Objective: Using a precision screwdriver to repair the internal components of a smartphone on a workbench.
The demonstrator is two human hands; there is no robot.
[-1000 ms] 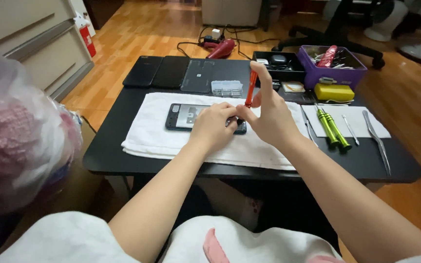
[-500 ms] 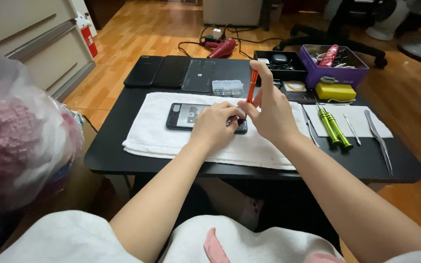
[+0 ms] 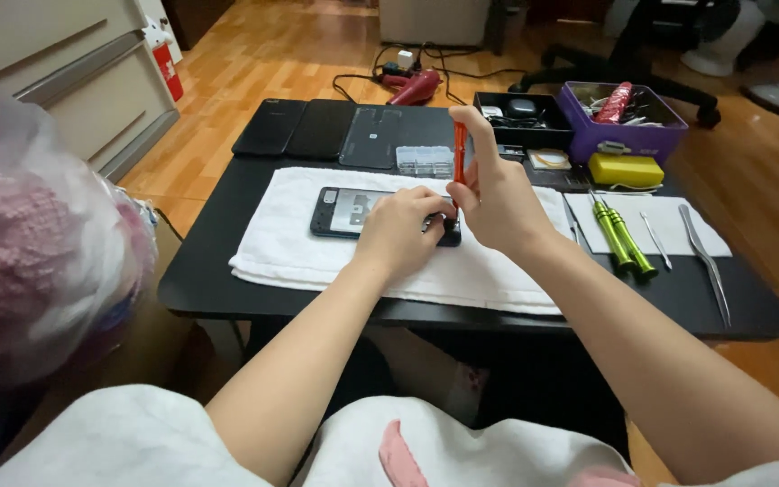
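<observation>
**A:** Head view. Where did we find the work piece relative to the two hands?

**B:** The opened phone (image 3: 362,212) lay flat on a white towel (image 3: 299,252), its long axis running left to right across the black counter (image 3: 218,289). Our left hand (image 3: 398,236) rested on its right end, fingers curled down and closed against the frame. Our right hand (image 3: 498,203) stood just beside it, to the right, its grip clamped on a red screwdriver (image 3: 460,171).

**A:** And the tool's axis?

**B:** Nearly upright, the tip pointing down at the phone's right end, close to the left fingertips. We could not tell whether the tip touched a screw; the fingers hid it. The right hand was the nearer to the tool's working point, the left the nearer to the phone body.

**A:** Materials and shapes around them?

**B:** The towel looked soft and napped; the counter matt and smooth. Two green-handled screwdrivers (image 3: 619,239) and slim metal tweezers (image 3: 705,261) lay on a white sheet (image 3: 669,221) to the right, well apart from the phone. Behind it we saw a small clear compartment box (image 3: 424,160), dark flat phone panels (image 3: 317,131), a yellow block (image 3: 626,169), a purple tray (image 3: 642,135) and a black tray (image 3: 520,113). A pink knitted bundle in clear plastic (image 3: 38,243) filled the left edge.
</observation>
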